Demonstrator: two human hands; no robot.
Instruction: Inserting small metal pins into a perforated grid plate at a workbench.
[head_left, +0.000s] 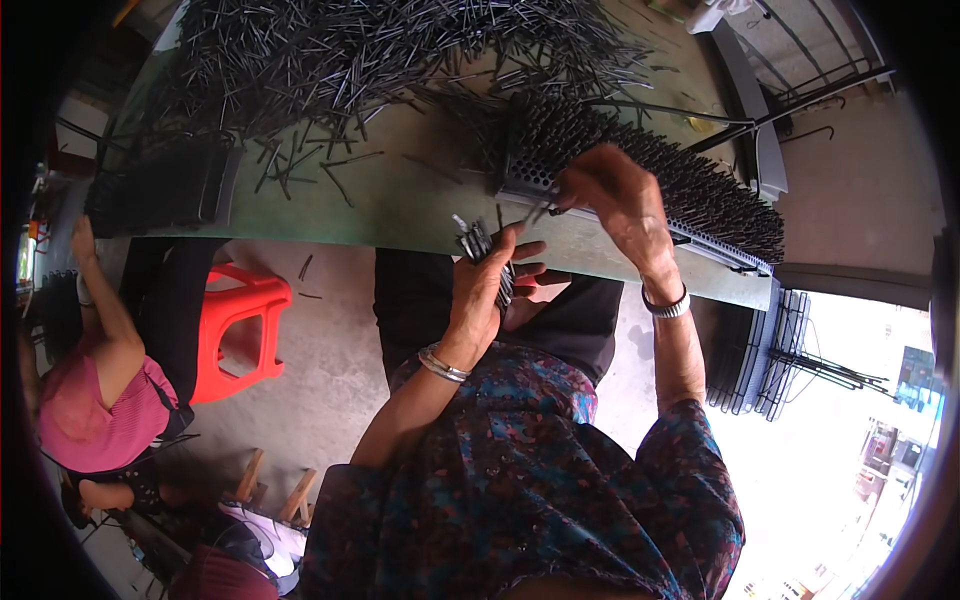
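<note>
My left hand [482, 288] is closed round a bundle of thin dark metal rods [474, 240], which look like drill bits; their ends stick out past the thumb, and some fingers are spread. To its right, my right hand [622, 205] is bent in a pinch and blurred by motion. A thin dark rod [541, 206] shows at its fingertips. Just behind that hand lies a long perforated metal rack [528, 174], with rows of dark rods [660, 155] standing upright in its holes. The hand hides part of the rack's front edge.
A large heap of loose rods [380, 60] covers the far side of the green table [400, 215]. A dark block-like rack [165, 185] stands at the left. Below are a red plastic stool [240, 325], a co-worker in pink [105, 420] and wire racks [765, 355] at right.
</note>
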